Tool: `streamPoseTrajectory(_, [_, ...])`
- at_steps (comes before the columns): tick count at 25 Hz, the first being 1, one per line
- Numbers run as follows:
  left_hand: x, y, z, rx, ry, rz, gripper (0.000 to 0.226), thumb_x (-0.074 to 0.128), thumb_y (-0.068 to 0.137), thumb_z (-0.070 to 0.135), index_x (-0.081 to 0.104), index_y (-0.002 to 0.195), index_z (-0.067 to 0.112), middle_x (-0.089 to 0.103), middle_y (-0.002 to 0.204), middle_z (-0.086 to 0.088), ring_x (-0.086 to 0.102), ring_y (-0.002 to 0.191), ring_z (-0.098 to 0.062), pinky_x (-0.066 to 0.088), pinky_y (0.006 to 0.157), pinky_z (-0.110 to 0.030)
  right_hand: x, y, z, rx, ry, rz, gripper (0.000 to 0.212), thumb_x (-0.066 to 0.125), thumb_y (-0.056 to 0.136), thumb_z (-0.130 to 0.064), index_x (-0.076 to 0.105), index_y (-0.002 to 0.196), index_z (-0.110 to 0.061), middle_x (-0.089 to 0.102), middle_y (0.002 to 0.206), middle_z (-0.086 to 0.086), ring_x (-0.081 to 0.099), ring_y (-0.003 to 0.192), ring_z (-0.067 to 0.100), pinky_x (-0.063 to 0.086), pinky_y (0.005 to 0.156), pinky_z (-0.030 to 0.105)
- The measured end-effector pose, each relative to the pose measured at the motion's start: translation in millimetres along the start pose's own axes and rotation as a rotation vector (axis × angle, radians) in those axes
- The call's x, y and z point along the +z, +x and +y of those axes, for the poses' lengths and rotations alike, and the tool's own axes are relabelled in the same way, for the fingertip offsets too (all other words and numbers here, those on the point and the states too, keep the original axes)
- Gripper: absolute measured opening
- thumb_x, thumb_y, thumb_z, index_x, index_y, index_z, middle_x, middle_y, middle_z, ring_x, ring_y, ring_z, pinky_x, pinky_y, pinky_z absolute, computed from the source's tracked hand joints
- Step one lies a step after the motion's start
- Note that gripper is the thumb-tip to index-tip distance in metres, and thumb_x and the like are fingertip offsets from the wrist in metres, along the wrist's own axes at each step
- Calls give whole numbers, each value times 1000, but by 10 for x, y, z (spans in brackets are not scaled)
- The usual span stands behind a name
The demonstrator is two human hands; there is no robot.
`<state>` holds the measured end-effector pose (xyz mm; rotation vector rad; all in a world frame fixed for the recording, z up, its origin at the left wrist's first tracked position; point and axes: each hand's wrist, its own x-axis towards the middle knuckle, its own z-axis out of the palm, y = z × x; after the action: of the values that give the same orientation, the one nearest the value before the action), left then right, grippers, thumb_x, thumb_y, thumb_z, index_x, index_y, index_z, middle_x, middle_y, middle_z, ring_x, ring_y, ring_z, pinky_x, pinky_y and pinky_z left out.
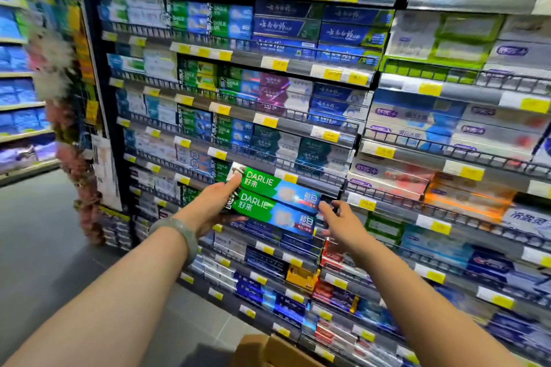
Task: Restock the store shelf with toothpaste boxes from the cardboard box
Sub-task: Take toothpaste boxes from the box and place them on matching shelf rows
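Before shelf [313,183], left hand [210,205] gripping toothpaste boxes [277,202], right hand [343,223] touching end.

Glossy printed card toothpaste boxes [275,202], dark metal wire shelf rails [316,177], matt brown cardboard box [268,350].

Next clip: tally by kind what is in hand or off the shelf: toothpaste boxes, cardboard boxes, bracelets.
Green-and-blue Darlie toothpaste boxes, gripped by the left hand: 2
Brown cardboard box: 1
Pale green bracelet on the left wrist: 1
Total: 4

A smooth, pale grey-green bangle [187,240] rings the left wrist; both forearms are bare.
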<state>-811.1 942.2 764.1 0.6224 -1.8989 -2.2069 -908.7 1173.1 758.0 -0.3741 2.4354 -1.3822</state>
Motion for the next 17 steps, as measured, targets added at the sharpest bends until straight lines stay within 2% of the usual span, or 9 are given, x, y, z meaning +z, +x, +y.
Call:
streamPoseTrajectory(2, [-98,51,38,18,16,-34,48,46,94,47,62,115,6,70,112,-12,69,97,-26,62,67,-31,101,73,-198,36,115,-33,56,39,97,-47,30,142,-16,51,124,7,62,99,30,55,55,37])
streamPoseTrajectory(4, [-224,129,60,40,6,-62,48,46,94,45,61,117,5,70,114,-13,69,100,-27,62,68,-31,276,145,-378,51,227,-71,47,41,98,-40,32,138,-15,50,108,-5,58,79,20,59,69,48])
streamPoseTrajectory(6, [-412,245,101,54,-28,-78,47,48,94,43,60,119,5,70,116,-12,69,101,-27,62,70,-32,475,247,-533,72,294,-86,46,41,100,-35,28,140,-17,48,100,-9,55,72,15,56,75,48])
streamPoseTrajectory(9, [-765,508,180,54,-71,-116,43,50,94,40,61,119,7,68,118,-10,69,102,-25,62,73,-34,788,515,-711,83,353,-96,50,42,98,-40,25,142,-23,51,111,-6,63,81,22,56,69,44])
streamPoseTrajectory(13, [-1212,910,330,39,-66,-125,42,53,92,40,60,120,9,69,119,-8,68,103,-23,60,74,-34,1206,914,-951,103,430,7,50,44,98,-37,25,143,-25,53,101,-6,62,78,25,54,84,53])
streamPoseTrajectory(15, [-1468,1145,435,21,-37,-133,43,52,93,39,57,121,8,67,120,-9,68,103,-23,60,74,-34,1440,1109,-1124,99,458,57,46,46,98,-35,31,139,-22,57,102,-1,62,75,26,56,81,51])
streamPoseTrajectory(17, [-1720,1344,549,13,9,-143,44,50,94,38,50,124,5,64,123,-11,67,103,-25,60,68,-31,1693,1330,-1292,107,510,105,42,50,97,-30,36,135,-20,61,106,4,62,71,27,57,71,45])
